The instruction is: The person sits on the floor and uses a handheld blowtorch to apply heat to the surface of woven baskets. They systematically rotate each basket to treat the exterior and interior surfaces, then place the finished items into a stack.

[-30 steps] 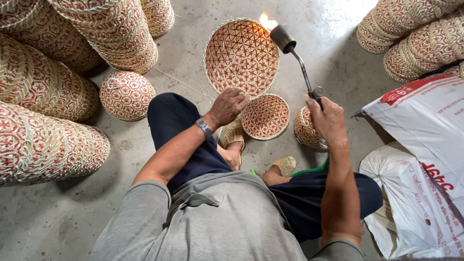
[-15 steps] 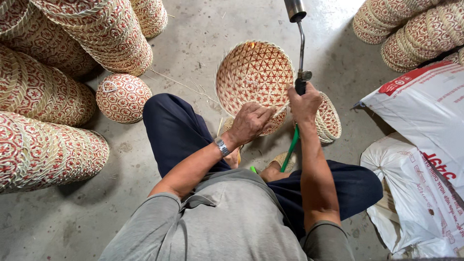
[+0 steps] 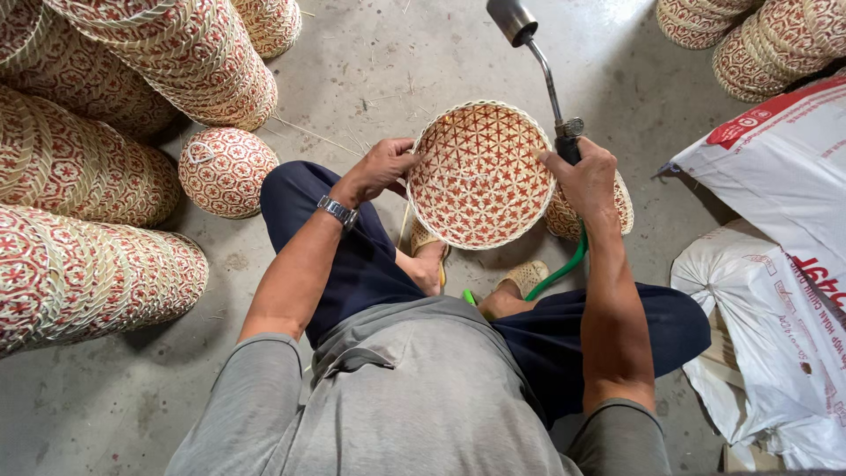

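Holding a round woven basket (image 3: pixel 480 172) up over the knees, the left hand (image 3: pixel 381 167) grips its left rim with the fingers curled closed on it, the open side facing up to the camera. Over on the other edge, the right hand (image 3: pixel 583 181) is wrapped tight round the handle of a gas torch (image 3: pixel 539 62), one fingertip touching the basket's right rim, nozzle pointing away. A green hose (image 3: pixel 557 271) trails down by the feet. Stacks of matching baskets (image 3: pixel 97 167) crowd the left, white sacks (image 3: pixel 775 264) lie to the right.
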